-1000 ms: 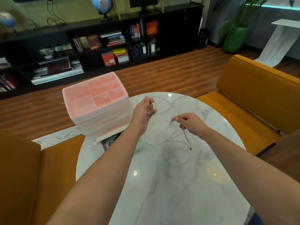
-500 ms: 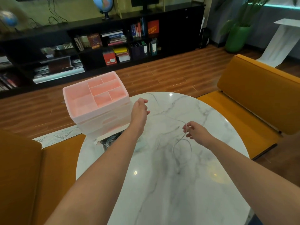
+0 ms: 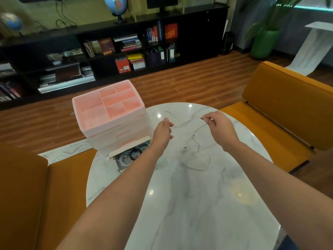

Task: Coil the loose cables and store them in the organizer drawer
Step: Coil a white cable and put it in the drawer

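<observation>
I see a thin white cable, light and floppy, slack looped mid-desk. Right hand pinches its plug end; left hand fingers curl on the strand, I judge. Organizer sits at far-left edge. Best gripped near plugs.

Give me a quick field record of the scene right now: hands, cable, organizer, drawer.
left hand: fingers curled, holding the white cable over the table
right hand: pinches the cable near one end
white cable: not coiled; slack loops lie on the marble table
organizer: pink, at the table's far left edge, top compartments look empty
drawer: bottom one pulled open, coiled cables already inside
</observation>
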Motion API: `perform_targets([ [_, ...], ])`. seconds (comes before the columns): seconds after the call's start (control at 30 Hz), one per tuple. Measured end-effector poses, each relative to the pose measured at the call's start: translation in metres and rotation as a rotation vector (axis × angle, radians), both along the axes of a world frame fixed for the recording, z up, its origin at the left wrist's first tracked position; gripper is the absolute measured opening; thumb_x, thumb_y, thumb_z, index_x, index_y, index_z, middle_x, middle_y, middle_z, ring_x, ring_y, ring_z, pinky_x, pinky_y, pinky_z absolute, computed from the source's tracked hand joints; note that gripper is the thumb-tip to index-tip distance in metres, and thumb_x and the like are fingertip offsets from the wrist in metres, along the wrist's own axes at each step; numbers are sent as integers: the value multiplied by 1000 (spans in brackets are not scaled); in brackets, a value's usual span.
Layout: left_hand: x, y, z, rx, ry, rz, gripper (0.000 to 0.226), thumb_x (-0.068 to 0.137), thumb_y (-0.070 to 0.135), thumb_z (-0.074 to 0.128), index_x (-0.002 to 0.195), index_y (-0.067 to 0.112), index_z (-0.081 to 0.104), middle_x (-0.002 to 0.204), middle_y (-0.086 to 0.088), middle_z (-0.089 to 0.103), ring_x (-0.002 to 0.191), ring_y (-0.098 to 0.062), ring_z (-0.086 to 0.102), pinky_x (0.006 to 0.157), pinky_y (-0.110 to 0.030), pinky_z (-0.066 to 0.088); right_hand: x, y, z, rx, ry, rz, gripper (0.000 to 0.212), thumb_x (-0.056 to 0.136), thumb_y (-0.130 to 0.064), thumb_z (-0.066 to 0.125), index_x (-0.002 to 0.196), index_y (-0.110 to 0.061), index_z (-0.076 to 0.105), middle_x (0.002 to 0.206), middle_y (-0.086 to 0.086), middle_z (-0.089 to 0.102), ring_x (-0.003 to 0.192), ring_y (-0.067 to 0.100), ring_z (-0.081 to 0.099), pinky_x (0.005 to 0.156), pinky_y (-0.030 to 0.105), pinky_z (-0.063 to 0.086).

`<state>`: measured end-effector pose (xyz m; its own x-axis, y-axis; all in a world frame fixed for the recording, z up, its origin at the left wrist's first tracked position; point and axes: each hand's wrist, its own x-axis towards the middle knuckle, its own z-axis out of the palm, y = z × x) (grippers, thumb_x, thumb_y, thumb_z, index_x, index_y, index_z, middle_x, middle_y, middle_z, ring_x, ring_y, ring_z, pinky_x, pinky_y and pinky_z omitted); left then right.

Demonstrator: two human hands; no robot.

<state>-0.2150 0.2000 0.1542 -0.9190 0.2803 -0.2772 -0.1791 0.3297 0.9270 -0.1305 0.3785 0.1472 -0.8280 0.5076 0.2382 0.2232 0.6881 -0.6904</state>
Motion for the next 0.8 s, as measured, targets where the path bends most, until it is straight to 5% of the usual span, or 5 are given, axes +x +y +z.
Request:
perform_targets([
  [0.23,1,-13,9,529,-263,107,22,99,17,39,85,11,54,54,3,32,46,-11,28,57,-24,43,3,5,-2,243,-131,-109,29,101,-32,43,115,-19,64,109,-1,65,103,19,50,87,39,48],
  [0.4,-3,-18,15,681,-329,62,28,106,26,35,101,10,57,50,6,31,41,-7,30,54,-19,44,10,-7,-1,-299,-218,54,23,97,-25,47,112,-29,64,86,2,61,71,17,61,62,36,53],
  [0.47,0,-16,19,701,-341,12,27,106,27,37,104,10,57,50,7,30,41,-7,30,51,-17,44,8,-17,-1,-394,-303,92,28,92,-14,51,114,-24,65,82,3,64,68,19,66,67,36,57],
  [0.63,7,-10,28,711,-422,-115,25,105,26,40,104,10,59,51,6,32,40,-6,29,46,-15,41,-4,-36,4,-693,-396,102,45,86,-26,58,128,-18,44,100,2,67,73,21,72,73,34,55],
  [0.8,8,-9,29,713,-464,-198,29,105,25,40,115,7,61,54,6,28,40,-5,24,49,-16,42,-10,-42,3,-763,-172,-17,54,100,-36,47,147,-22,25,116,8,59,74,19,67,76,33,57],
])
